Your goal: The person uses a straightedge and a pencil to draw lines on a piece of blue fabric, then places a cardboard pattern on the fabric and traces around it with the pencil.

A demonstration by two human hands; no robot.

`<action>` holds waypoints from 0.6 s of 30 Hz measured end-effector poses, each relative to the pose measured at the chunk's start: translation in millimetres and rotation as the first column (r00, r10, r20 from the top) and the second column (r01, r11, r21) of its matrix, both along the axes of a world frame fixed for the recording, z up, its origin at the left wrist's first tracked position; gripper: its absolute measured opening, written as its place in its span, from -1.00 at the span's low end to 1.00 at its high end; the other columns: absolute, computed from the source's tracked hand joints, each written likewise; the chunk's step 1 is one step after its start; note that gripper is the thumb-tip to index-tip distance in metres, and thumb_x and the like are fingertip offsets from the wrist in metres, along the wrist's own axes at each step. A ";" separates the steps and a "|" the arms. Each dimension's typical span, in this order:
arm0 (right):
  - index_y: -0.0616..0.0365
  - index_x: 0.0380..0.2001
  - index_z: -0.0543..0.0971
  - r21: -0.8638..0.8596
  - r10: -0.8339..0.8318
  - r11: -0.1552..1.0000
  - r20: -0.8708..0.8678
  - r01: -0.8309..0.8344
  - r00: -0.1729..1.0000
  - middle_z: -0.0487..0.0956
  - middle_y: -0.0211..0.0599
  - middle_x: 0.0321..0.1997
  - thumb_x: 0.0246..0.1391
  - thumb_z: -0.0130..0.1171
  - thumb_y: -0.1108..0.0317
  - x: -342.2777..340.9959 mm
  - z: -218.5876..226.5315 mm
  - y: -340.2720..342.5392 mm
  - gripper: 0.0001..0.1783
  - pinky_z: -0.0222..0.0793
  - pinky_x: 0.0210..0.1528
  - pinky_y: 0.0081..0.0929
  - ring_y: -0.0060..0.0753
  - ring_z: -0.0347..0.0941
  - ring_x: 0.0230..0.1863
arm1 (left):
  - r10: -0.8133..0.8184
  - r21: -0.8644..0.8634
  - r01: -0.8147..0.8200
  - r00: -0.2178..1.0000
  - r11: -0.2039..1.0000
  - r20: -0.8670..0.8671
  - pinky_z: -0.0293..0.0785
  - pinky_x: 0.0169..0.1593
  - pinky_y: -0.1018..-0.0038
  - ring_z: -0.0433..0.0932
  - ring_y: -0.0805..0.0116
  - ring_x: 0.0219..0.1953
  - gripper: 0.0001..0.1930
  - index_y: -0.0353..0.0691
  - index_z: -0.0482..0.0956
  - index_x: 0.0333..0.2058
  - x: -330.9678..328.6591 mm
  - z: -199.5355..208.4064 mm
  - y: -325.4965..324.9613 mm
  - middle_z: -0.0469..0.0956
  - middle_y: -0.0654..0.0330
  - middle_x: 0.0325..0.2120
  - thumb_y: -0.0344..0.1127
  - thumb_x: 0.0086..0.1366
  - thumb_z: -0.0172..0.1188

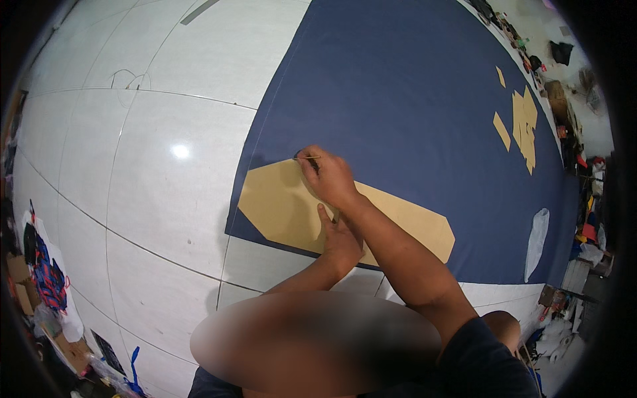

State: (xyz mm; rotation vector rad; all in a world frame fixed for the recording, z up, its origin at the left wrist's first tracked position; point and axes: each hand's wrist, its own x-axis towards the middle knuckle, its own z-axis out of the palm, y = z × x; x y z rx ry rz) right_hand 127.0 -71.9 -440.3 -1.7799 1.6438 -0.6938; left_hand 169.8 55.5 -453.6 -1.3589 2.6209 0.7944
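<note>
A long tan card pattern piece [275, 202] with angled corners lies on the near left edge of a dark blue fabric sheet [391, 99]. My right hand [326, 176] is closed around a thin, yellowish pen-like stick [310, 157]. Its dark end meets the pattern's far edge, close to the left corner. Below it, my left hand [342, 244] rests on the pattern near its close edge, thumb stretched out. Nothing shows in that hand, and my right forearm, crossing over the card, partly hides its fingers.
Smaller tan pattern pieces [524, 129] lie on the fabric at the far right. A pale translucent strip [537, 245] sits near the fabric's right corner. White floor tiles [166, 199] extend leftward. Mixed clutter lines both sides, including a dark blue and red bundle [50, 278].
</note>
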 end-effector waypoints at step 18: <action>0.13 -0.13 0.57 0.156 -0.064 0.985 -0.043 0.070 0.997 0.66 -0.13 -0.23 0.27 0.15 0.33 -83.6 21.7 54.0 -0.84 0.53 -0.18 -0.19 0.01 0.62 -0.24 | -0.022 0.095 0.023 1.000 0.995 -0.015 -0.16 0.28 -0.67 -0.18 -0.24 0.53 -0.02 0.06 0.31 0.39 4.2 19.3 -12.1 0.02 -0.05 0.45 0.06 -0.01 0.54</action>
